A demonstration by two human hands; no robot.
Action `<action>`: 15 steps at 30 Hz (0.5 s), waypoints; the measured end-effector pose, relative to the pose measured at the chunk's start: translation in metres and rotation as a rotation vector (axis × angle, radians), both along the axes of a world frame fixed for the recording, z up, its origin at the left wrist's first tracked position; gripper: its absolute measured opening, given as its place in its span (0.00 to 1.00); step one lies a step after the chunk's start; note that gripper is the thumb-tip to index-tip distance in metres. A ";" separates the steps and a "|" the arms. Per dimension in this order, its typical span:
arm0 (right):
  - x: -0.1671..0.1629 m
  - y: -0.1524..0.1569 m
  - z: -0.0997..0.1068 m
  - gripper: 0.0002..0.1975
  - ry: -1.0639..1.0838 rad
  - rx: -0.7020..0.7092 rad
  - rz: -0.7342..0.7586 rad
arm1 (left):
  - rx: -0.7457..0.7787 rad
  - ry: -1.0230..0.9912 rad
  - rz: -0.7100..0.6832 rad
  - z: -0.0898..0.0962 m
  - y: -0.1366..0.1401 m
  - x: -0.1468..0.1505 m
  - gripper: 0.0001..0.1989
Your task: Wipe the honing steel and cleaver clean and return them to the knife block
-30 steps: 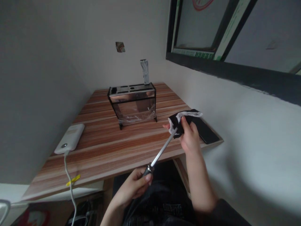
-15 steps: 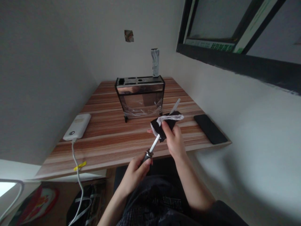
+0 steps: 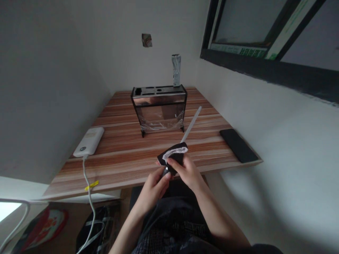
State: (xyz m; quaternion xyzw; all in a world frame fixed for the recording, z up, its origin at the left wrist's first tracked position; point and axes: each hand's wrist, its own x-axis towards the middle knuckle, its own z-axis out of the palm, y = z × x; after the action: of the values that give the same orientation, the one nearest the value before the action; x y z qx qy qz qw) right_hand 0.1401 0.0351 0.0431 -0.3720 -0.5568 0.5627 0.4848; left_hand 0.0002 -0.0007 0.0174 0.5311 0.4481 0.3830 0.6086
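Observation:
My left hand (image 3: 153, 187) is closed around the dark handle of a long, narrow knife (image 3: 191, 123). Its pale blade points up and away to the right over the table. A black cloth with a white edge (image 3: 173, 152) is wrapped about the blade close to the handle. My right hand (image 3: 186, 173) grips this cloth, thumb on top; the blade inside the folds is hidden. Beyond the hands stands a slotted knife block (image 3: 159, 100) with dark sides, a shiny band and clear plastic film round its lower front.
A grey upright object (image 3: 176, 70) rises at the block's back right. On the wooden table (image 3: 119, 141) lie a black phone (image 3: 238, 145) at right and a white power bank (image 3: 89, 141) at left. Its cable (image 3: 88, 190) hangs over the front edge past a yellow strip (image 3: 91, 185).
My right hand and the cloth have slid down the blade toward the handle, baring more of the blade's far part. My left hand has stayed on the handle.

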 end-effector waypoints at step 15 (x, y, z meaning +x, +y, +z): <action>0.006 -0.002 -0.012 0.17 0.148 -0.131 -0.091 | -0.031 0.059 -0.029 -0.014 -0.005 0.000 0.19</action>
State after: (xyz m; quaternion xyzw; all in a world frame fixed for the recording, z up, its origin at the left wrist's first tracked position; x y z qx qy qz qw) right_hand 0.1457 0.0333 0.0311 -0.3852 -0.4640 0.6013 0.5242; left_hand 0.0004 -0.0057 0.0036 0.5391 0.4642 0.3514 0.6087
